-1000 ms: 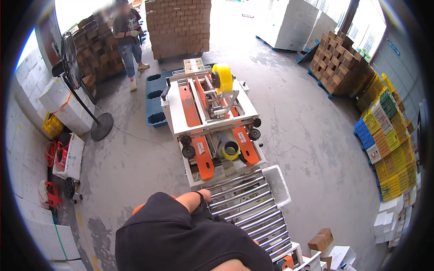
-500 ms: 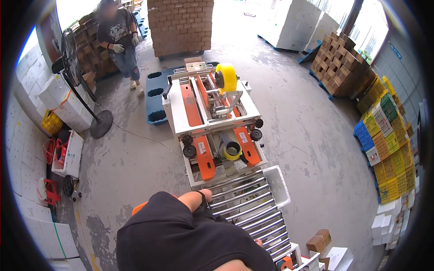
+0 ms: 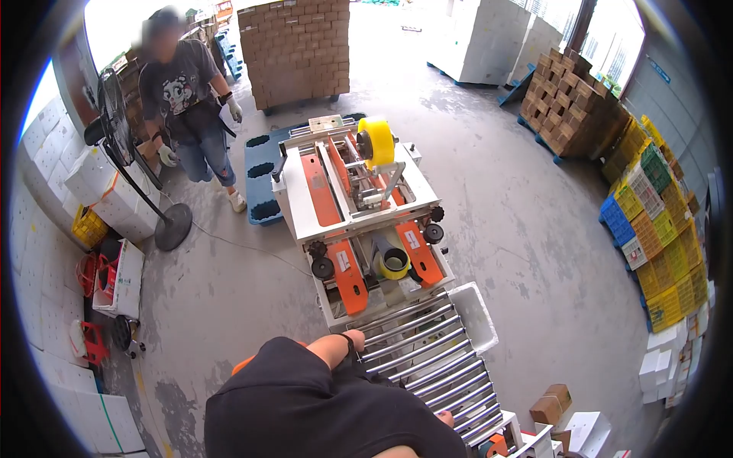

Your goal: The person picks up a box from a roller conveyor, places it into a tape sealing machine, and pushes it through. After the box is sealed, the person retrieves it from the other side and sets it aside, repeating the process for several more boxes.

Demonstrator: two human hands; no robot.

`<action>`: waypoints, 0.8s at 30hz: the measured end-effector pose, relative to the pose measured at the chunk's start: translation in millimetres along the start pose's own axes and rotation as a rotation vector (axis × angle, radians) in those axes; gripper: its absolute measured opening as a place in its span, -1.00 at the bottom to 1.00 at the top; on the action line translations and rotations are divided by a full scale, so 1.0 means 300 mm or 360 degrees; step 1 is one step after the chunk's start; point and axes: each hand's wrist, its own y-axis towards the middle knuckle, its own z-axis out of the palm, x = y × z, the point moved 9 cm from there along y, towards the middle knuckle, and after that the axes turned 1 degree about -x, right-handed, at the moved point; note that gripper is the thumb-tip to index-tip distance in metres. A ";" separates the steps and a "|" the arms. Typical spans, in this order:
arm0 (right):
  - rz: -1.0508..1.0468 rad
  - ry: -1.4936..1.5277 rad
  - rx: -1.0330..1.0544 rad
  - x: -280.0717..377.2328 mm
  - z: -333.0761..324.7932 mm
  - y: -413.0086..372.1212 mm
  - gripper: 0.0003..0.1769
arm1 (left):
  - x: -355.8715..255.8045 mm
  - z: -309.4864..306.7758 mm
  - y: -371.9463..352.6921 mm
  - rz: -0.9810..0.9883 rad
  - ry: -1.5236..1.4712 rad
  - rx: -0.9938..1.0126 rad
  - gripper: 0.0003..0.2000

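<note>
Left hand (image 3: pixel 356 337) is being rested on the near-left corner of the roller conveyor (image 3: pixel 424 353), at the rail where the conveyor is being butted against the carton-sealing machine (image 3: pixel 304 200). Fingers are being seen as curled over the rail. Whether the grip is being clamped or only laid there cannot be told, as the hand is too small. Right hand (image 3: pixel 444 418) is being mostly hidden by the black sleeve (image 3: pixel 305 404). Only a fingertip bit is being shown at the lower rollers, so its grip cannot be told either. No object is being seen in either hand.

The conveyor is being found straight ahead of the person, with no carton being carried on its rollers. A white tray (image 3: pixel 475 314) is being hung just beside its right rail. A yellow tape roll (image 3: pixel 376 142) is being carried on top of the machine, and a second roll (image 3: pixel 394 262) low at its mouth.

A gloved co-worker (image 3: pixel 183 107) is being seen mid-stride by the floor fan (image 3: pixel 114 114), well apart from the machine.

Step is being judged as standing braced at the infeed, between cartons. The next move is being judged as calling for a carton being set square on the rollers and pushed toward the orange belts, with fingers being held clear of the mouth.
</note>
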 end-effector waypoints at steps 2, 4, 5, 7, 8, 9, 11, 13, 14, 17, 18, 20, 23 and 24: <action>-0.0013 0.0028 0.0012 -0.012 0.012 0.006 -0.68 | -0.017 -0.009 -0.014 0.0025 0.0032 0.0012 -0.73; 0.0022 0.0041 0.0001 -0.019 0.002 -0.002 -0.68 | -0.009 0.005 0.014 0.0065 0.0031 -0.0010 -0.71; 0.0066 0.0042 -0.0017 -0.003 -0.018 -0.015 -0.68 | -0.012 0.008 0.016 0.0085 0.0029 -0.0019 -0.69; 0.0112 0.0070 -0.0004 0.004 -0.037 -0.019 -0.67 | -0.020 -0.001 0.010 0.0089 0.0027 -0.0019 -0.70; 0.0126 0.0065 -0.0057 -0.009 -0.029 -0.010 -0.67 | -0.024 -0.010 0.000 0.0082 0.0013 -0.0024 -0.70; 0.0139 0.0060 -0.0110 -0.010 -0.036 -0.011 -0.67 | -0.029 -0.018 -0.009 0.0075 -0.0002 -0.0028 -0.70; 0.0129 0.0077 -0.0153 -0.009 -0.045 -0.011 -0.69 | -0.033 -0.026 -0.013 0.0045 -0.0022 -0.0040 -0.71; 0.0084 0.0072 -0.0166 -0.005 -0.044 -0.008 -0.70 | -0.033 -0.025 -0.012 0.0029 -0.0040 -0.0037 -0.72; 0.0105 0.0108 -0.0110 -0.015 -0.035 -0.004 -0.71 | -0.037 -0.025 -0.011 0.0041 -0.0037 -0.0032 -0.72; 0.0101 0.0122 -0.0065 0.012 -0.063 -0.028 -0.69 | -0.040 -0.011 0.019 0.0066 -0.0017 -0.0082 -0.74; 0.0105 0.0113 -0.0090 0.012 -0.069 -0.035 -0.68 | -0.038 -0.002 0.024 0.0042 -0.0043 -0.0072 -0.75; 0.0062 0.0100 -0.0123 0.009 -0.068 -0.039 -0.67 | -0.054 -0.009 0.015 0.0068 -0.0003 0.0012 -0.65; 0.0083 0.0031 -0.0053 -0.024 -0.040 -0.027 -0.68 | -0.053 -0.063 -0.058 -0.0099 -0.0270 -0.0044 -0.47; 0.0080 0.0055 -0.0088 -0.029 -0.039 -0.030 -0.68 | -0.101 -0.160 -0.162 -0.0106 -0.0331 -0.0098 -0.40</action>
